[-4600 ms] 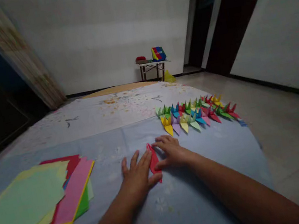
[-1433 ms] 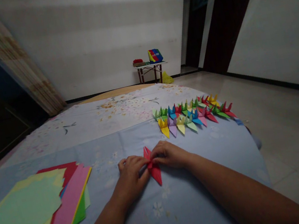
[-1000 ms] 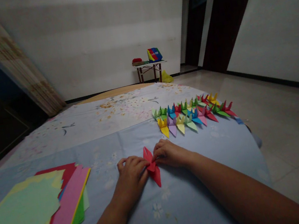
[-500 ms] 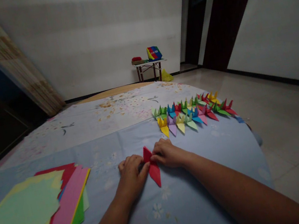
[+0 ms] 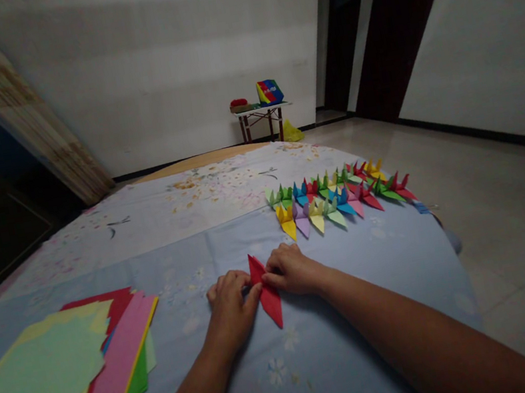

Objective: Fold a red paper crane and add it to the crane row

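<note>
A red piece of folded origami paper [image 5: 272, 304], narrow and pointed at both ends, lies on the blue flowered tablecloth [image 5: 352, 357] before me. My left hand [image 5: 233, 303] grips its left edge near the middle, thumb on top. From the other side, my right hand [image 5: 290, 269] pinches the same paper with thumb and fingers. The thumbs almost meet at its waist, and the fingertips beneath are partly hidden. Beyond my right hand stand rows of folded paper cranes [image 5: 317, 217] in yellow, purple, green, blue, pink and red.
A fanned stack of coloured paper sheets [image 5: 35, 379] lies at the table's left, pale green on top. The round table's edge curves away on the right. Against the far wall, a small side table [image 5: 260, 110] carries a multicoloured box [image 5: 269, 91], with a yellow bag [image 5: 290, 130] below.
Both hands keep their hold on the red paper. Its upper tip has shifted very slightly left and away from me; the cranes and the sheets stay where they were.
</note>
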Motion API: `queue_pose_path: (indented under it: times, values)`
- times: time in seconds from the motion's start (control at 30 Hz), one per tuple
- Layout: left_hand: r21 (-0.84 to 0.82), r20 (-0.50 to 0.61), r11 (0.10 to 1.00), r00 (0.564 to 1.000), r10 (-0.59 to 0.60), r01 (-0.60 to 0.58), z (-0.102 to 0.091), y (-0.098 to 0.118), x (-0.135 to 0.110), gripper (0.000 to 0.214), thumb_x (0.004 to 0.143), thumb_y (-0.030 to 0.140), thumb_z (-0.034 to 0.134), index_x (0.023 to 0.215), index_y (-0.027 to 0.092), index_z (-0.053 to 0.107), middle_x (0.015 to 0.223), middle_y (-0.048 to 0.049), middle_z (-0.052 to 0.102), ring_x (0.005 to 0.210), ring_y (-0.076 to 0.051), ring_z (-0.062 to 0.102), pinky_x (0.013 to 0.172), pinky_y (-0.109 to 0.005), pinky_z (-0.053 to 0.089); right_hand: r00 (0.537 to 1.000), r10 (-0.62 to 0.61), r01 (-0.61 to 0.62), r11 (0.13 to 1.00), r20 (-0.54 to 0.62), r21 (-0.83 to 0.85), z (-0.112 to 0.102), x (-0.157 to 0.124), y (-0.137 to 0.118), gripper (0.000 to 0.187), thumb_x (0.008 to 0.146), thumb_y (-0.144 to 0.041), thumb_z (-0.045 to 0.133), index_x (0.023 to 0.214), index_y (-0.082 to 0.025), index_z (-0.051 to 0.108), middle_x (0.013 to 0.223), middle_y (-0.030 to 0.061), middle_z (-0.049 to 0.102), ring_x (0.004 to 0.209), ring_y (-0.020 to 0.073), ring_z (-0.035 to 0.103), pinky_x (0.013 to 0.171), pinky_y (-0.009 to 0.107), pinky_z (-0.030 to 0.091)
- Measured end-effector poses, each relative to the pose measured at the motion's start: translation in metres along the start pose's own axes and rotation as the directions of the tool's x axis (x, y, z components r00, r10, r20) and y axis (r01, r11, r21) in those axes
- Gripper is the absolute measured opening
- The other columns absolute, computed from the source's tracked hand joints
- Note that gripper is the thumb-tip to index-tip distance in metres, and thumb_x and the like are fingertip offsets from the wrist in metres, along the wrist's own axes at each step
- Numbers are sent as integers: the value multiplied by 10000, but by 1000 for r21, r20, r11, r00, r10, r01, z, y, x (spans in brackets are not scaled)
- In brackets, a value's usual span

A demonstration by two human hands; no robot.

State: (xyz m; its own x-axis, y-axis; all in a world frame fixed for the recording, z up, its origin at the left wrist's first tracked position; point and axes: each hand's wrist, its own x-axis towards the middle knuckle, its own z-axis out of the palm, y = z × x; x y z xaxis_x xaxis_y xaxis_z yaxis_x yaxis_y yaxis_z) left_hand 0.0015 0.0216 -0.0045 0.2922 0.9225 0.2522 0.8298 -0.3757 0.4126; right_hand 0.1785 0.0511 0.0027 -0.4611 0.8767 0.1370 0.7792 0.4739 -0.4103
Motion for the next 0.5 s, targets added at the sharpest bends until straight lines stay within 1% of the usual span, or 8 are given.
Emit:
queue_pose_path:
  times: [0.2, 0.4, 0.5]
  values:
    - [-25, -6, 999, 1000, -24, 24, 0, -2, 1, 133, 814, 340, 519, 808, 219, 572, 902, -8, 594, 903, -210, 518, 844, -389, 307, 1000, 2, -1, 1000, -13, 18, 1, 0, 1, 258, 818, -361, 528, 713, -160, 651, 742, 43, 608, 781, 161, 460, 690, 286, 236]
    - [-18, 0, 1000, 1000, -13, 13, 2, -4, 2, 189, 834, 356, 478, 775, 223, 598, 900, -15, 603, 906, -217, 527, 841, -402, 311, 1000, 5, -5, 1000, -9, 22, 3, 1, 3, 264, 817, -365, 520, 705, -166, 651, 726, 43, 603, 766, 160, 448, 688, 291, 227]
    - [-17, -1, 999, 999, -36, 36, 3, -2, 4, 206, 830, 355, 472, 759, 224, 614, 913, -22, 607, 915, -221, 528, 837, -405, 318, 1000, 12, -12, 1000, -10, 26, 4, 1, 4, 269, 810, -385, 529, 719, -168, 658, 733, 45, 605, 769, 163, 450, 690, 291, 227]
